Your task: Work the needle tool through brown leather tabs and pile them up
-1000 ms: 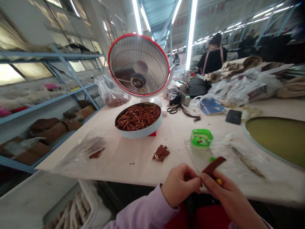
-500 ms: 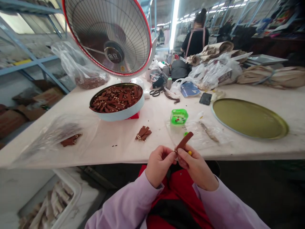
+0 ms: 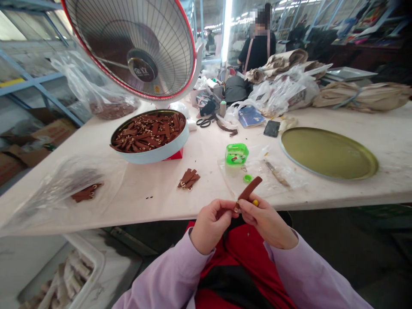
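Note:
A brown strap tab (image 3: 250,189) points up and to the right between my hands, just over the table's front edge. My right hand (image 3: 265,221) pinches it near its lower end, and a small yellow thing (image 3: 255,202) sticks out between those fingers. At the tab's lower end, the fingers of my left hand (image 3: 215,223) are closed on it; the fitting there is mostly hidden. Beyond my hands lies a small pile of brown tabs (image 3: 188,179) with metal rings. A green plastic box (image 3: 236,154) and a green cap (image 3: 247,178) are close by.
A round tin (image 3: 154,150) heaped with similar tabs stands at left, below a large fan-shaped heater (image 3: 138,47). Its gold lid (image 3: 328,154) lies at right. Plastic bags (image 3: 106,167), scissors (image 3: 203,122) and wrapped bundles (image 3: 363,95) sit around. A person (image 3: 257,47) stands beyond the table.
The view has turned slightly to the right. My left fingers have shifted a little at the tab's lower end, while my right hand keeps its pinch.

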`<state>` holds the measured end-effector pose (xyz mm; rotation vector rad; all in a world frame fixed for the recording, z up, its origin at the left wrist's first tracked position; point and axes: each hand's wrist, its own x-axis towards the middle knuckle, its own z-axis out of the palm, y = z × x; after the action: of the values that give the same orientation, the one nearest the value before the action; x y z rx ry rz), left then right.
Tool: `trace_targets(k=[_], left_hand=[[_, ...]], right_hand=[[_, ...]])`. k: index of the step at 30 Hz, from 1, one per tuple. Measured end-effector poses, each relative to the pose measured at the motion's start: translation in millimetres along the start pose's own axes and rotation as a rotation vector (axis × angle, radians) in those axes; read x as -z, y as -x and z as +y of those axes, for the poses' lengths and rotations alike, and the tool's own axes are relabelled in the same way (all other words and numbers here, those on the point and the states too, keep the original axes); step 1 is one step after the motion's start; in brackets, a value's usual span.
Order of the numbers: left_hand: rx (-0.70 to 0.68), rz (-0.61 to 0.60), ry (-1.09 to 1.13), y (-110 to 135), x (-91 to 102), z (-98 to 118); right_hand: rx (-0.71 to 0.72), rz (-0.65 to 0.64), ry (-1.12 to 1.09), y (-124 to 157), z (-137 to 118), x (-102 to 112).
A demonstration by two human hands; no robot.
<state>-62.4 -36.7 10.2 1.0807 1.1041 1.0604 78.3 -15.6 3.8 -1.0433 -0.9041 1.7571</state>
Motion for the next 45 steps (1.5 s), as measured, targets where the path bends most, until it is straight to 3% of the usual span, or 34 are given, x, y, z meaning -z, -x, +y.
trace_targets(k=[6,13,17,21,28,30,35,37,45], left_hand=[[-0.029,-0.001,0.064,-0.9,1.3,-5.0],[-0.086,-0.043,0.005,-4.5,1.8,-9.9],[-0.112,-0.024,0.106,-4.2,-5.5,-6.8],[-0.029,0.089,0.206,-2.0,-15.9,1.0],[0.075,0.186,0.267,1.4,-24.7,6.8],[0.075,0.163,0.276,1.4,-22.8,4.0],[0.090,-0.054,0.373,-2.3,-14.3,-4.5],[0.120,-0.073,0.399,-4.9,-12.8,-5.6],[0.199,0.008,0.210,-16.1,-12.9,-3.5]], right_hand=[[-0.090,-0.080,-0.128,7.0,-3.2,-6.8],[-0.072,0.015,-0.115,12.0,-0.1,-13.3],[0.005,0.056,-0.119,12.0,7.6,-12.7],[0.140,0.086,-0.071,12.9,17.4,-8.7],[0.290,0.123,0.289,14.1,8.2,-4.8],[0.277,0.109,0.323,12.9,2.4,-4.2],[0.035,0.030,0.016,10.0,-3.1,-0.3],[0.009,0.010,-0.005,9.2,-3.9,1.4],[0.196,0.074,0.462,-1.3,-5.1,8.5]])
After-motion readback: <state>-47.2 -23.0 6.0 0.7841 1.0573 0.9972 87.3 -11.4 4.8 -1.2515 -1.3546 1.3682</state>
